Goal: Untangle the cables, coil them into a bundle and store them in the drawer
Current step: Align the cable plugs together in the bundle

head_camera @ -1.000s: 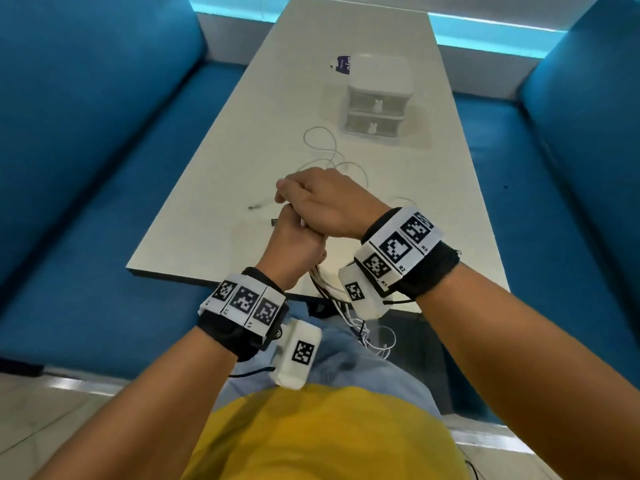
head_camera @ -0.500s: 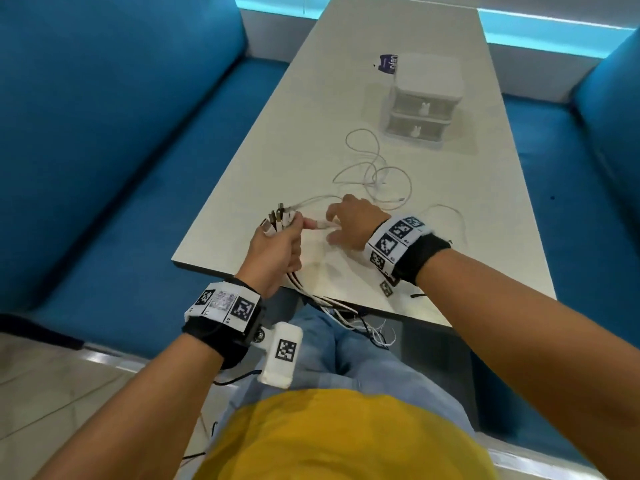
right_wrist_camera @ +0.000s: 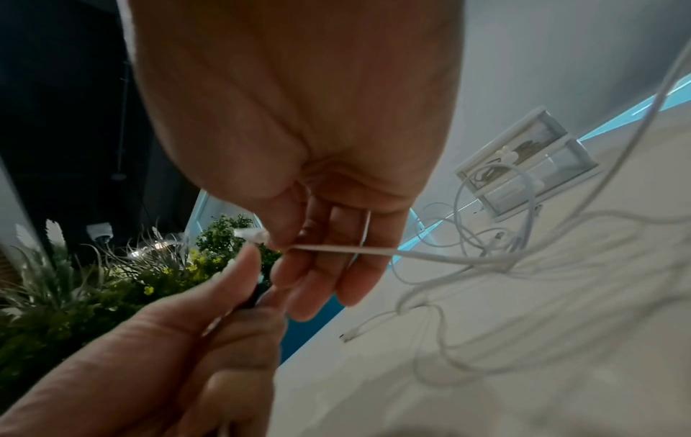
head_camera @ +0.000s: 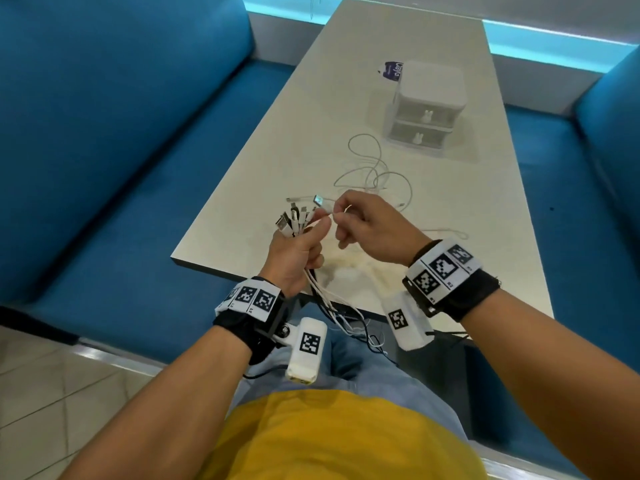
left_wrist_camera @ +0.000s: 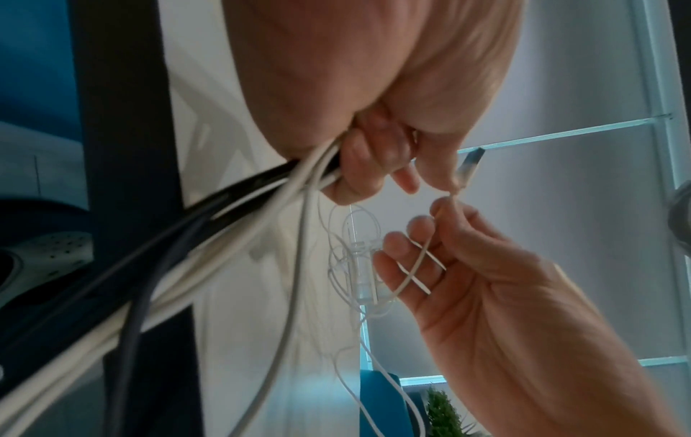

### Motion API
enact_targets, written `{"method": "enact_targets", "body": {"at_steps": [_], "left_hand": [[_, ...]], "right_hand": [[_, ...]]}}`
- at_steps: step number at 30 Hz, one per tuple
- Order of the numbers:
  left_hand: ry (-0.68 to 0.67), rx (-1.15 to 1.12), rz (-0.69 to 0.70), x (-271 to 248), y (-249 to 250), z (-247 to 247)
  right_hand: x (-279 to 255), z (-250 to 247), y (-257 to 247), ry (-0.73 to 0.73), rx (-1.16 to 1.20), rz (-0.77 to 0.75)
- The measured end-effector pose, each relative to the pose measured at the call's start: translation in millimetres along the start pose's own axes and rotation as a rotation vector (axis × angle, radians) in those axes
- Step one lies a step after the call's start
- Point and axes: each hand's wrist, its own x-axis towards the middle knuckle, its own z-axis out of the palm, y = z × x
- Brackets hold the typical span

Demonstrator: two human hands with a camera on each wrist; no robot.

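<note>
My left hand grips a bundle of white and black cables near the table's front edge, plug ends sticking up. The rest of the bundle hangs down past the table edge toward my lap. My right hand pinches the end of one thin white cable just behind its plug, right beside the left thumb. That cable runs back into a loose white tangle lying on the table. A small white two-drawer unit stands further back, both drawers shut.
A purple and white packet lies behind the drawer unit. Blue sofas flank the table on both sides. A loose plug end lies on the table near the tangle. Green plants show in the right wrist view.
My right hand has lifted off the table and brought a white cable end up to the left hand's bundle. The left hand has risen slightly with its plugs fanned out.
</note>
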Motion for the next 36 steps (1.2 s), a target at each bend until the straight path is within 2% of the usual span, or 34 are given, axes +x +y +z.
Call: {"method": "enact_targets", "body": {"at_steps": [3,5,8,12,16,20,24,28,31,33,36], "left_hand": [[-0.047,0.006,0.032,-3,-2,12],[-0.034,0.022,0.003,-3,1,19],[0.024,0.023,-0.038,-3,6,31],[0.143,0.017,-0.072,-5,12,46],[0.263,-0.018,-0.091,2,23,49],[0.185,-0.061,-0.038,1,45,55],[-0.02,-0.212,-0.019,-5,70,58],[-0.227,-0.169,-0.018,-8,87,58],[-0.303,-0.142,-0.076,-7,89,62],[-0.276,-0.049,-0.121,-1,87,67],[-0.212,0.185,-0.154,10,82,77]], "right_hand": [[-4,3,-2,-0.034,0.066,0.016],[-7,1,-1,-0.017,0.072,0.021],[-11,-3,-1,0.013,0.049,0.006],[-20,-4,0,-0.017,0.017,0.001],[-26,-16,8,-0.128,-0.102,0.042],[-29,-42,30,-0.235,-0.345,0.162],[-24,-74,62,-0.075,-0.518,0.279],[-25,-99,70,0.155,-0.532,0.281],[-22,-104,60,0.248,-0.627,0.193],[-25,-105,47,0.305,-0.679,0.076],[-34,-104,24,0.352,-0.493,-0.143]]}}
